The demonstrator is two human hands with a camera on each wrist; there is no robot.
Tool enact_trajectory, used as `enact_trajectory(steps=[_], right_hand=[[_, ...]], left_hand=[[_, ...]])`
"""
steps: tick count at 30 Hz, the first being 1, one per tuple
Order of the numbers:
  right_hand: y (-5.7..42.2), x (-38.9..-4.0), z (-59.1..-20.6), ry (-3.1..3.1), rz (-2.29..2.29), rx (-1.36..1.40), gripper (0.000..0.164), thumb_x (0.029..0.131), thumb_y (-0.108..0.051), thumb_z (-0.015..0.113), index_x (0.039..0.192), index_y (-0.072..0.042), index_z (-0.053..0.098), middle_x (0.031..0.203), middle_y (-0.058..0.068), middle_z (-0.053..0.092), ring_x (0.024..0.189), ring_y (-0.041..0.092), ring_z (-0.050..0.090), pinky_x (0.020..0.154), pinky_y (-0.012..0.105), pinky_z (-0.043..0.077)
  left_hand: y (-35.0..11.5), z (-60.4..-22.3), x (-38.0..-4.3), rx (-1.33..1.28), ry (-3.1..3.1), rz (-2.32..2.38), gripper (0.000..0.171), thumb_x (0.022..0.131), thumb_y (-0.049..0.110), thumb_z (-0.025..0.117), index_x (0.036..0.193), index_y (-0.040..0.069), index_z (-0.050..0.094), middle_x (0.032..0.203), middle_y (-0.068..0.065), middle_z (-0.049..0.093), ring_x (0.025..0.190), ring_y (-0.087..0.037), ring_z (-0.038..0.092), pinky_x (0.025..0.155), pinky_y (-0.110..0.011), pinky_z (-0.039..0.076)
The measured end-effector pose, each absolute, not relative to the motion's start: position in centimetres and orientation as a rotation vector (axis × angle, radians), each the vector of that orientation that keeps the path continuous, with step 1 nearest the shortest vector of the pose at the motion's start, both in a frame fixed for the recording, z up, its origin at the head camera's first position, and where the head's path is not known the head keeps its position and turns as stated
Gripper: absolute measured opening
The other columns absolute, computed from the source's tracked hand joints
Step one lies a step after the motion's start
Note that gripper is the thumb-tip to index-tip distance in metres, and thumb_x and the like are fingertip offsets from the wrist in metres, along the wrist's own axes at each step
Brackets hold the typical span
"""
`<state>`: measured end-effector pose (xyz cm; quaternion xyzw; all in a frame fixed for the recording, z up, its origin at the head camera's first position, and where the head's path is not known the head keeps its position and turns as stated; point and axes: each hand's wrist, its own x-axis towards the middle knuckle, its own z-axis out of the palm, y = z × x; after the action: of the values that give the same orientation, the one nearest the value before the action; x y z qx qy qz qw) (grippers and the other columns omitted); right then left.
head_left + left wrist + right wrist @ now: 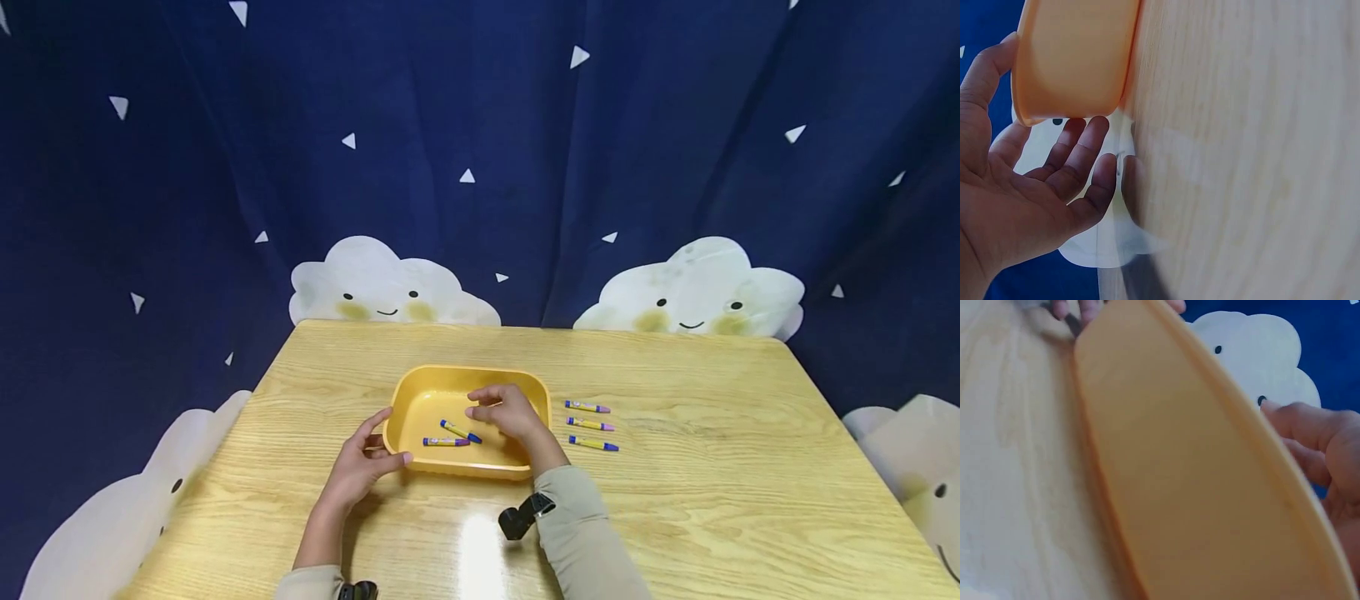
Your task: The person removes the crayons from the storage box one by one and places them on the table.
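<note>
Left fingers grip the yellow tray at one end; right fingers hover parted over it.

Tray: smooth plastic by its look, softly sheened. Crayons: wrapped in what seems paper, finish too small to judge from here. Worktop: wood-grained, smooth, glossy enough to throw back a bright glare. Curtain: matt cloth, softly folded. Sleeves: matt cloth, lightly creased.

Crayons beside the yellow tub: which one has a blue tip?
The near crayon, lowest of the three in the head view; the middle crayon and far crayon have pinkish tips.
</note>
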<state>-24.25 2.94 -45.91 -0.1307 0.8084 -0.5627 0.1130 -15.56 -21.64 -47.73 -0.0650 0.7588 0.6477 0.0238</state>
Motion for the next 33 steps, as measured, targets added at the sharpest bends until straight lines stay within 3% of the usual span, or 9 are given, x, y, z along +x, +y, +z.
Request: enact_trajectory(steps=[5, 14, 21, 28, 33], right_hand=[[2.5, -24.3, -46.9, 2.377, -1.602, -0.316, 0.03, 0.076, -0.01, 0.075, 0.102, 0.003, 0.069, 0.1, 0.015, 0.062, 0.093, 0.024, 0.054, 0.079, 0.038, 0.044], [1.6, -24.6, -47.2, 2.447, -1.473, -0.374, 0.023, 0.075, -0.01, 0.075, 0.095, 0.001, 0.072, 0.091, 0.008, 0.066, 0.079, 0.017, 0.055, 0.066, 0.03, 0.045], [1.3, -24.7, -47.6, 2.503, -1.317, -0.455, 0.028, 0.071, -0.011, 0.08, 0.097, -0.004, 0.073, 0.091, 0.005, 0.069, 0.092, 0.019, 0.057, 0.077, 0.03, 0.045], [1.3, -24.7, -47.9, 2.601, -1.089, -0.58, 0.028, 0.068, -0.011, 0.083, 0.095, -0.008, 0.075, 0.103, 0.014, 0.06, 0.103, 0.027, 0.05, 0.088, 0.036, 0.04], [1.6, -24.5, -47.8, 2.686, -0.953, -0.736, 0.027, 0.066, -0.008, 0.083, 0.092, -0.009, 0.076, 0.092, 0.007, 0.064, 0.094, 0.026, 0.05, 0.082, 0.032, 0.041]], left_hand=[[-21.5, -47.7, -15.6, -0.213, 2.321, 2.006, 0.082, 0.068, 0.002, 0.081, 0.139, 0.017, 0.042, 0.109, -0.024, 0.048, 0.085, -0.025, 0.059, 0.07, -0.03, 0.048], [-21.6, -47.3, -15.5, -0.201, 2.368, 1.986, 0.081, 0.068, 0.003, 0.082, 0.138, 0.015, 0.043, 0.108, -0.023, 0.05, 0.084, -0.024, 0.06, 0.069, -0.029, 0.048], [-21.2, -45.2, -14.7, -0.196, 2.329, 1.992, 0.081, 0.07, -0.002, 0.079, 0.14, 0.005, 0.039, 0.109, -0.029, 0.048, 0.084, -0.026, 0.06, 0.068, -0.029, 0.047], [-21.5, -47.2, -15.4, -0.207, 2.362, 1.999, 0.08, 0.069, -0.001, 0.08, 0.138, 0.012, 0.042, 0.109, -0.025, 0.05, 0.085, -0.025, 0.06, 0.068, -0.027, 0.048], [-21.4, -47.2, -15.4, -0.197, 2.373, 2.002, 0.079, 0.069, -0.002, 0.08, 0.138, 0.013, 0.043, 0.106, -0.023, 0.05, 0.082, -0.024, 0.06, 0.067, -0.027, 0.048]])
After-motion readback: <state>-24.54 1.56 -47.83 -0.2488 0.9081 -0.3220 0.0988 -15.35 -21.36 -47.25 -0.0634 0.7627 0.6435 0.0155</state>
